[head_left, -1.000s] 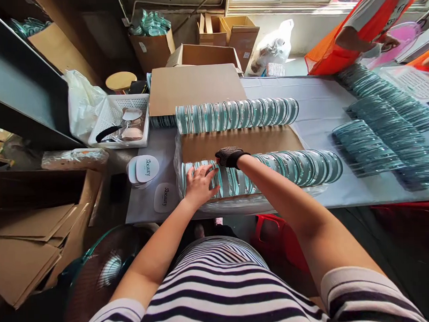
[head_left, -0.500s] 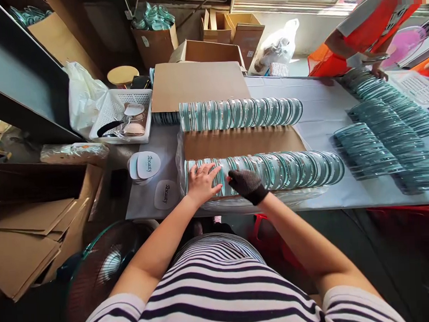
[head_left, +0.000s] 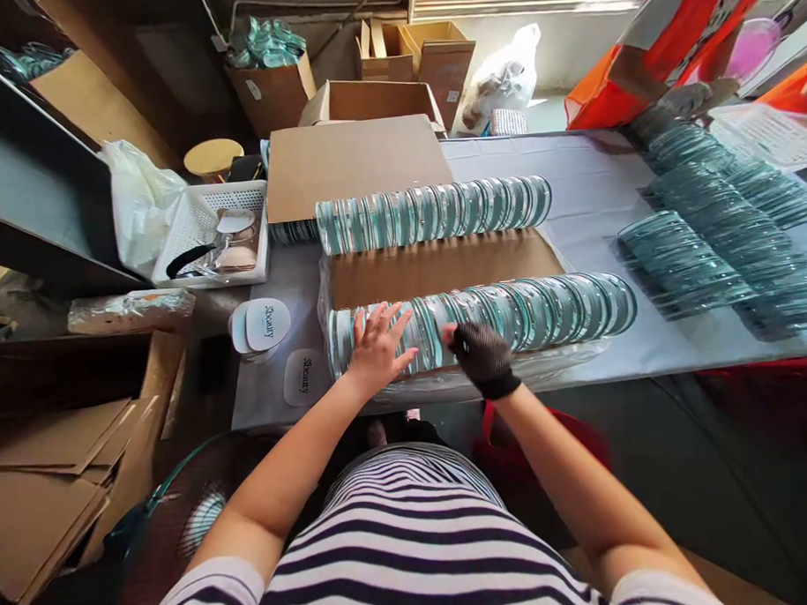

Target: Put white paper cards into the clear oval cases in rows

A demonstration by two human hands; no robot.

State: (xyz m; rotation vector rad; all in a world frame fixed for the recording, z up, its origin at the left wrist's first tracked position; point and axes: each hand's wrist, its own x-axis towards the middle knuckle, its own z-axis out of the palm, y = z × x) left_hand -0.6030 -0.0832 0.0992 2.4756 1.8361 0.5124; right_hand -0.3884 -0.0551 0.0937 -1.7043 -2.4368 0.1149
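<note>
Clear round discs with greenish edges are set on edge in two long rows on a cloth-covered counter (head_left: 590, 168). The near row (head_left: 563, 310) is touched at its left part by the bare left hand (head_left: 379, 352), whose grip is released, with the fingers spread over the rims. The right hand (head_left: 481, 357), covered by a dark glove with the thumb tip left bare, is placed just to the right of it, against the same row. Its fingers are curled, but whether a disc is grasped cannot be told.

The far row (head_left: 433, 213) is separated from the near one by brown cardboard (head_left: 442, 264). Clear plastic film (head_left: 564, 363) is spread along the near edge. On the left, what seems to be "Sbeauty" can be read sideways in dark lettering on a rounded white card (head_left: 267, 324), by which another is overlapped. The same word is borne by a single white card (head_left: 304, 377) nearer; the smaller print is illegible. At far right, dark lettering on an orange vest (head_left: 698, 27), worn by another person, is too blurred to be read.
</note>
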